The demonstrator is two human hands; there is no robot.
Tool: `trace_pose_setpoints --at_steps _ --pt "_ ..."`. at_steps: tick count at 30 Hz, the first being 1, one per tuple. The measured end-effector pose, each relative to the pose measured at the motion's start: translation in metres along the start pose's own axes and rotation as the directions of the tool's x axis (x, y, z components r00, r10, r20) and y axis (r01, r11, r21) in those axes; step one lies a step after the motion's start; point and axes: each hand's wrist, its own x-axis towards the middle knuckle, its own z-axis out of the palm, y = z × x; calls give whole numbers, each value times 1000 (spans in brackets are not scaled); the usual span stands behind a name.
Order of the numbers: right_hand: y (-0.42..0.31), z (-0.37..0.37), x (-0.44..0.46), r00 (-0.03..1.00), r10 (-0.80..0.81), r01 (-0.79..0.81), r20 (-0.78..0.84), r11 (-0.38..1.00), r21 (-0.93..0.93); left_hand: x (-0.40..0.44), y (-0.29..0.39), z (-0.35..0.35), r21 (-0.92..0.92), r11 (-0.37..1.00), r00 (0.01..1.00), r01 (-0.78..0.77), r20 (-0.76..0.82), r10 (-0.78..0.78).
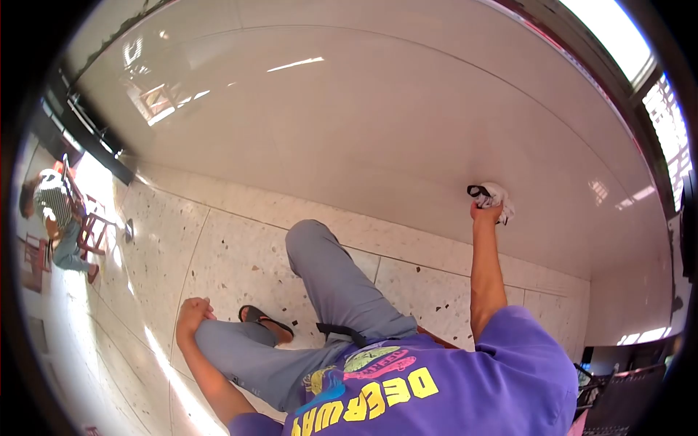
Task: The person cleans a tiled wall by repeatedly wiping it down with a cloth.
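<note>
A white cloth with dark parts (496,201) is pressed against the glossy beige wall (349,131), low on the right. My right hand (487,211) grips this cloth, arm stretched out. Over by my bent knee, my left hand (195,315) rests with its fingers curled in and nothing visible in them. Grey trousers (327,269) cover my legs, and a dark sandal (265,320) is on one foot.
Speckled floor tiles (240,247) run along the foot of the wall. At the far left a person in a striped top (54,200) sits on a wooden chair (94,229). A dark chair-like object (625,400) stands at the lower right, and a window (665,123) is at the upper right.
</note>
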Motion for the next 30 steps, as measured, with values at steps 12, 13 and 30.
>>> trace_pose_setpoints --at_steps 12,13,30 --pt "213 30 -51 710 700 -702 -72 712 3 -1 -3 -3 -126 992 1000 23 -18 -25" --pt "216 43 -61 675 735 -736 -66 677 22 0 -4 -3 -113 993 999 25 -21 -28" --pt "-101 18 6 994 100 -101 50 995 11 -8 -9 -1 -130 991 998 -38 -61 30"
